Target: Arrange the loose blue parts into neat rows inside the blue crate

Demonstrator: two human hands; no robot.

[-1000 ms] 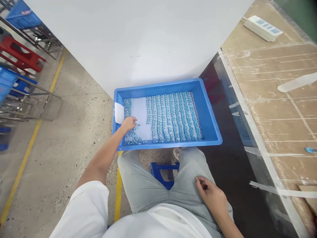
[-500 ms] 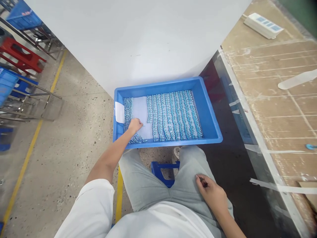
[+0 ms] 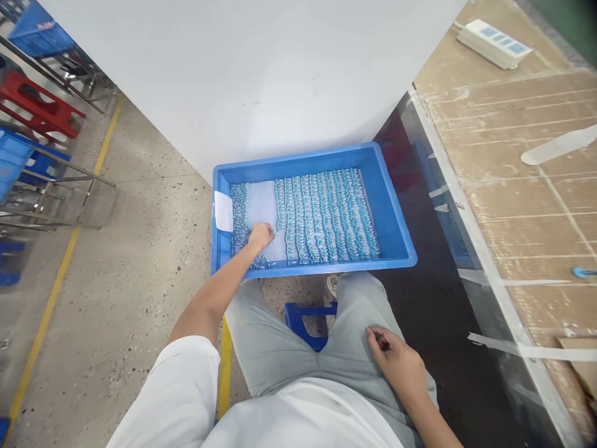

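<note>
A blue plastic tray (image 3: 396, 230) lies on the floor in front of my knees. It holds several neat rows of small blue parts (image 3: 326, 214) on a white sheet (image 3: 262, 202), plus a looser column along its left side. My left hand (image 3: 260, 236) reaches into the tray's left part, fingers pinched on a small blue part beside the rows. My right hand (image 3: 396, 364) rests on my right thigh, fingers curled around something small and dark that I cannot make out.
A blue stool (image 3: 305, 320) shows between my legs. A white panel (image 3: 261, 81) stands behind the tray. A brown taped worktop (image 3: 527, 186) with a white power strip (image 3: 493, 42) runs along the right. Red and blue stools and crates (image 3: 28, 118) sit at far left.
My left hand has slid rightward across the white sheet, from the loose parts at the tray's left edge towards the neat rows. My right hand has stayed on the thigh.
</note>
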